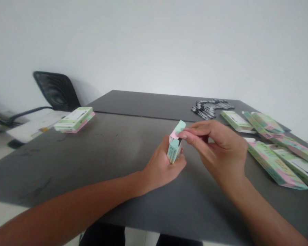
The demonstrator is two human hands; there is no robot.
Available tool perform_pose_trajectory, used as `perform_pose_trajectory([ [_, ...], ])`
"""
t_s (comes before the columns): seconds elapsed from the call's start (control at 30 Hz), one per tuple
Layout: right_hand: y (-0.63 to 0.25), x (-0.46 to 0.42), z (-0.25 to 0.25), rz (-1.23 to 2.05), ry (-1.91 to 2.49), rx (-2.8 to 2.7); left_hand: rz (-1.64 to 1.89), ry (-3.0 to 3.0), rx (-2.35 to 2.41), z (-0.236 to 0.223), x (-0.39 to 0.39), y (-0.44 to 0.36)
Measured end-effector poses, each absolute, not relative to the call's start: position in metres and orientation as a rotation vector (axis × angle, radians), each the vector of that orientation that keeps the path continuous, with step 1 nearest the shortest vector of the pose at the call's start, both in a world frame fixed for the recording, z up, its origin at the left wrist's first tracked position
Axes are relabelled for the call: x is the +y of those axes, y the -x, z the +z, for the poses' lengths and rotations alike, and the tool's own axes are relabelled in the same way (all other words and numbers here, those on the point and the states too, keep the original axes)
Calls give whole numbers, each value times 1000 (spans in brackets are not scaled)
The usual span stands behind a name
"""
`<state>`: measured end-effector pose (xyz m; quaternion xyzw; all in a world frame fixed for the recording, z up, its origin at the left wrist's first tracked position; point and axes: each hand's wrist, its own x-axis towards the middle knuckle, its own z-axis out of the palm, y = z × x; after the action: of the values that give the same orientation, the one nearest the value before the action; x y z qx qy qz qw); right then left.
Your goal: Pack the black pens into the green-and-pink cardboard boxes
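My left hand [165,162] is wrapped round a small pastel green and pink cardboard box [173,152], its end tilted up toward me with the end flap [179,129] raised. At that opening, the thumb and forefinger of my right hand [218,147] are pinched together beside the flap. A small dark piece shows at the box's mouth by the right thumb. Whether the fingers hold that piece or the flap is hidden. Most of the box's body is covered by the left hand.
Flat pastel cartons [277,164] lie on the dark table [113,157] at the right, near a green and white box [237,121]. A pile of slim black-and-silver items [207,108] lies behind. Stacked boxes [75,119] sit at the left edge, near a black mesh chair [58,89].
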<state>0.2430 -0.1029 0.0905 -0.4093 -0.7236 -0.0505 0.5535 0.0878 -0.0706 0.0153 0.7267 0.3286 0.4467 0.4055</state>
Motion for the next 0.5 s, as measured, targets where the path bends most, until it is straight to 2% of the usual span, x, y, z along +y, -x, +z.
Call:
perform_pose_trajectory([
  [0.13,-250,-96,93,-290,929,-1511,1117,-1857,836,19,-72,-85],
  [0.27,-266,-77,91,-243,924,-1217,1258,-1925,698,19,-73,-82],
  [0.5,-311,-45,68,-272,1219,-1259,1384,-2022,482,15,-77,-80],
])
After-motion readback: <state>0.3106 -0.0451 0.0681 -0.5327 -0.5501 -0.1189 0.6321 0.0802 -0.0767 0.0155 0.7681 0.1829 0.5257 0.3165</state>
